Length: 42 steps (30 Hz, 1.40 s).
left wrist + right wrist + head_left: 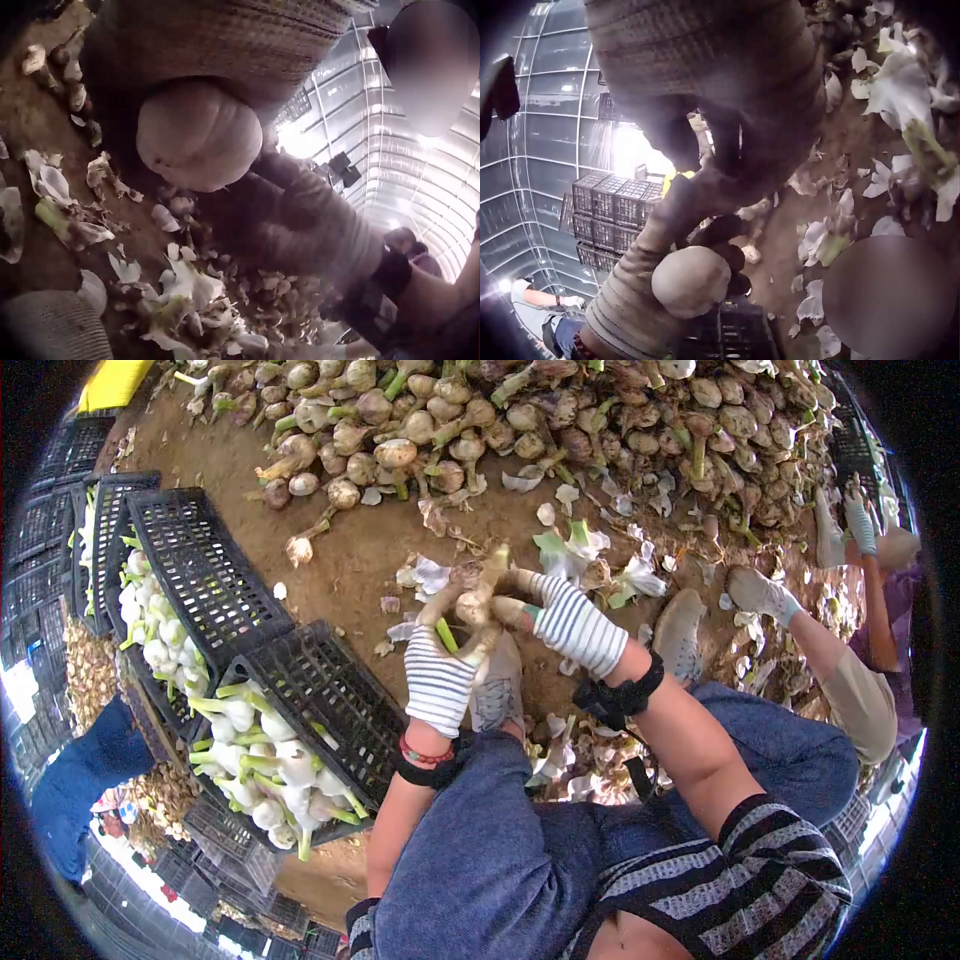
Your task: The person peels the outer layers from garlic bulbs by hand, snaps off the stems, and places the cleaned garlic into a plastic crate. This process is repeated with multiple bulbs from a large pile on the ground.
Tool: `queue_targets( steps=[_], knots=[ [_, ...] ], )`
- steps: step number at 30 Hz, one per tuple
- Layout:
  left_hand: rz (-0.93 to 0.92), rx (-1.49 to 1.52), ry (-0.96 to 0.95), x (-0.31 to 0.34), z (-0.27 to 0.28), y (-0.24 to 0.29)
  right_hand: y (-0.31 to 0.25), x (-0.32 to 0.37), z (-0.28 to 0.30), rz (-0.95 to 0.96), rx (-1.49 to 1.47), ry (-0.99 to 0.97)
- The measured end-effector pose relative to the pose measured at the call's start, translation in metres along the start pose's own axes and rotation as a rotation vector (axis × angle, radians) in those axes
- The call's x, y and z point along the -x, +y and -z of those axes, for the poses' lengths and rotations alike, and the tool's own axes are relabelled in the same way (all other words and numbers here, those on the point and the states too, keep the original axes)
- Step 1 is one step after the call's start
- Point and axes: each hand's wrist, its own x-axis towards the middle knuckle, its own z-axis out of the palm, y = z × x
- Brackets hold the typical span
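A garlic bulb [472, 608] with its stem attached is held between my two gloved hands, over the dirt floor. My left hand [440, 675], in a striped glove with soiled fingers, grips the bulb from below and the left. My right hand [578, 622], in a matching glove, pinches at the stem side with thumb and forefinger. The left wrist view shows the pale, rounded root end of the garlic bulb [199, 135] close up. Across from it is the right hand [307, 217]. In the right wrist view the garlic bulb [691, 281] sits against the left hand's fingers.
Unpeeled garlic [440, 430] lies heaped ahead. At left, a black crate [325, 690] holds clean white bulbs with green stems, with another crate [205, 560] behind it. Peeled skins [575, 550] litter the floor around my shoes. Another person's gloved hand [860, 525] is at far right.
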Motion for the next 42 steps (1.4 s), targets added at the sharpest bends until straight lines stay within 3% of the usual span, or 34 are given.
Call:
queue_targets(
  steps=[1, 2, 4, 5, 6, 8, 9, 10, 12, 16, 19, 21, 24, 26, 28, 30, 32, 34, 36, 41, 42],
  knots=[
    [-0.112, -0.26, 0.01, 0.003, 0.002, -0.002, 0.002, 0.0, 0.0, 0.08, 0.249, 0.106],
    [-0.111, -0.261, 0.008, 0.004, 0.002, 0.006, 0.0, -0.001, 0.001, 0.079, 0.248, 0.108],
    [-0.161, -0.449, 0.007, 0.004, 0.004, 0.018, -0.007, -0.003, 0.007, 0.113, 0.539, 0.234],
    [-0.035, -0.194, 0.013, 0.005, 0.007, 0.0, -0.011, -0.007, 0.012, 0.1, 0.426, 0.353],
    [-0.031, -0.196, 0.017, 0.006, 0.007, 0.003, -0.025, -0.007, 0.016, -0.034, -0.128, 0.394],
    [0.083, 0.075, 0.036, 0.007, 0.005, 0.009, -0.032, -0.009, 0.027, 0.089, -0.414, 0.395],
    [-0.015, -0.124, 0.042, 0.006, 0.008, 0.003, -0.029, -0.01, 0.029, 0.138, -0.133, 0.343],
    [-0.017, -0.122, 0.042, 0.006, 0.008, 0.001, -0.027, -0.01, 0.026, 0.14, -0.131, 0.344],
    [-0.072, -0.219, 0.086, 0.005, 0.003, 0.01, -0.025, -0.004, 0.01, 0.005, 0.036, 0.101],
    [-0.253, -0.533, 0.109, 0.006, 0.002, 0.029, -0.024, -0.005, -0.008, -0.028, -0.056, -0.011],
    [-0.275, -0.539, 0.096, 0.007, 0.005, 0.033, -0.021, -0.008, -0.014, -0.022, -0.189, -0.007],
    [-0.286, -0.526, 0.1, 0.007, 0.004, 0.029, -0.024, -0.008, -0.01, -0.032, -0.099, -0.012],
    [-0.163, -0.303, 0.083, 0.011, 0.001, 0.018, -0.036, -0.005, 0.003, -0.067, 0.119, -0.056],
    [0.099, 0.119, 0.053, 0.012, 0.002, 0.011, -0.036, -0.004, 0.012, -0.09, 0.243, -0.096],
    [0.109, 0.135, 0.033, 0.012, 0.007, 0.001, -0.026, -0.006, 0.016, -0.005, 0.238, -0.166],
    [0.078, 0.138, -0.023, 0.009, 0.008, 0.001, -0.026, -0.004, 0.011, 0.092, 0.166, -0.113],
    [0.071, 0.088, -0.027, 0.009, 0.009, 0.003, -0.034, -0.003, 0.011, -0.176, 0.132, -0.035],
    [0.061, 0.039, -0.034, 0.008, 0.009, 0.006, -0.032, -0.002, 0.006, -0.169, 0.197, 0.022],
    [-0.195, -0.41, -0.026, 0.005, 0.009, 0.011, -0.02, -0.005, 0.006, -0.059, 0.375, -0.032],
    [-0.401, -0.573, 0.025, 0.002, 0.0, 0.013, -0.022, 0.002, 0.005, -0.053, 0.284, 0.013],
    [-0.476, -0.643, 0.019, 0.001, 0.001, 0.009, -0.037, 0.006, 0.003, -0.165, 0.24, -0.002]
  ],
)
